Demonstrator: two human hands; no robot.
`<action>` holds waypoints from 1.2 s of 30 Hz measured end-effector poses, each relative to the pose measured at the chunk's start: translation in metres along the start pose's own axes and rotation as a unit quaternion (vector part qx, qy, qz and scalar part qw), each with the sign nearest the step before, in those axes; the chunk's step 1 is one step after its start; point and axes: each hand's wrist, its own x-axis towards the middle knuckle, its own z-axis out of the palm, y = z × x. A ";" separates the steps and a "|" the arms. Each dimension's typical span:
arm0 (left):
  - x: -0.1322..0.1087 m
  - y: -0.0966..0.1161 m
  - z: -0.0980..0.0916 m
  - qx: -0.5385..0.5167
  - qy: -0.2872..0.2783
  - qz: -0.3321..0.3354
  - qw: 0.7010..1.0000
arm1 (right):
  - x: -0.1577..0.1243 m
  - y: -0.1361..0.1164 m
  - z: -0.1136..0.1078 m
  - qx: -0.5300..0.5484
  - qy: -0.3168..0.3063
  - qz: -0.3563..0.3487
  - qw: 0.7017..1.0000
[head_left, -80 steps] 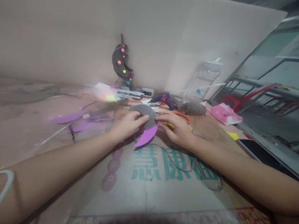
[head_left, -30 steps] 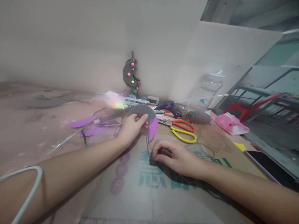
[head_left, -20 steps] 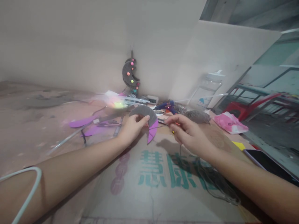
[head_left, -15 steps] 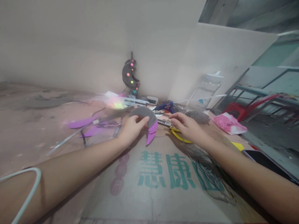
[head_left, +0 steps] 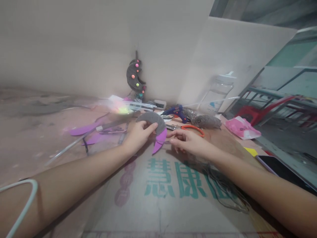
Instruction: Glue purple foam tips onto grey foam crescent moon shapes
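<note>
My left hand [head_left: 139, 136] grips a purple crescent [head_left: 160, 138] by its inner curve, thumb in front. Grey yarn [head_left: 151, 118] covers its upper part, while the lower tip is bare purple. A thin strand crosses that tip and runs to my right hand [head_left: 184, 141], whose thumb and fingers are closed on it just right of the crescent. Behind the right hand lies a metal cutting tool with an orange handle [head_left: 194, 128], partly hidden. Loose grey strands [head_left: 223, 188] trail over the printed cardboard [head_left: 138, 211] under my right forearm.
A finished-looking grey crescent with coloured balls [head_left: 132, 76] stands against the wall. Behind my hands are a blue glue gun [head_left: 178, 111], a grey yarn skein [head_left: 206, 121] and a clear bottle [head_left: 219, 91]. Purple pieces [head_left: 85, 129] lie left; a pink packet [head_left: 242, 128] and phone [head_left: 284, 170] lie right.
My right hand has moved left and down, closer to the crescent's purple tip, and the yarn strand now crosses lower on it. The tool's orange handle has come into view.
</note>
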 end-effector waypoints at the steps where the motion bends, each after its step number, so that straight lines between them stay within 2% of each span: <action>1: 0.000 -0.001 0.000 0.010 0.001 0.003 1.000 | 0.001 0.001 -0.003 -0.023 0.004 -0.003 1.000; 8: -0.002 0.003 0.000 0.067 -0.009 0.011 0.998 | 0.004 0.010 -0.008 -0.065 0.112 -0.032 0.991; 12: -0.005 0.006 0.002 0.087 -0.034 0.003 0.996 | 0.006 0.014 -0.004 -0.069 0.144 -0.035 0.987; 17: -0.004 0.003 0.001 0.094 -0.059 -0.003 0.994 | 0.007 0.017 -0.003 -0.080 0.163 -0.051 0.982; 27: -0.007 0.007 0.002 0.066 -0.069 -0.024 0.995 | 0.007 0.017 -0.002 -0.064 0.186 -0.059 0.979; 36: -0.007 0.007 0.001 0.055 -0.110 -0.040 0.992 | 0.005 0.015 0.001 -0.065 0.198 -0.061 0.976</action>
